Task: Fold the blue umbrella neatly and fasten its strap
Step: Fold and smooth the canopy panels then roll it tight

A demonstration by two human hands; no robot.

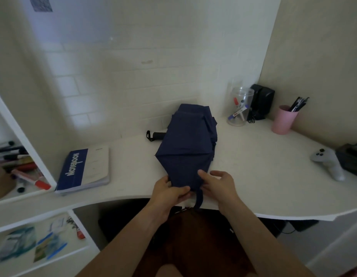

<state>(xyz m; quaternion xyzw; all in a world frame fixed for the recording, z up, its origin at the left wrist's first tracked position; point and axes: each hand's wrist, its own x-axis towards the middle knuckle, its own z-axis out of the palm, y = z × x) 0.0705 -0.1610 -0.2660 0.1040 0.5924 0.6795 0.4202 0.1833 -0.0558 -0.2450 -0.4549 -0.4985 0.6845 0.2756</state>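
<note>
The blue umbrella (186, 142) lies collapsed on the white desk (253, 166), its loose canopy spread in flat folds and pointing away from me. Its black handle with a wrist loop (156, 135) sticks out at the far left. A blue strap (199, 198) hangs from the near end over the desk edge. My left hand (167, 191) pinches the near left corner of the fabric, thumb on top. My right hand (218, 183) holds the near right side, thumb pressed on the cloth and fingers loosely curled.
A blue notebook (83, 168) lies to the left of the umbrella. At the back right stand a clear jar of markers (239, 106), black speakers (260, 101) and a pink pen cup (284, 119). A white controller (328, 162) rests far right. Shelves with pens (19, 164) flank the left.
</note>
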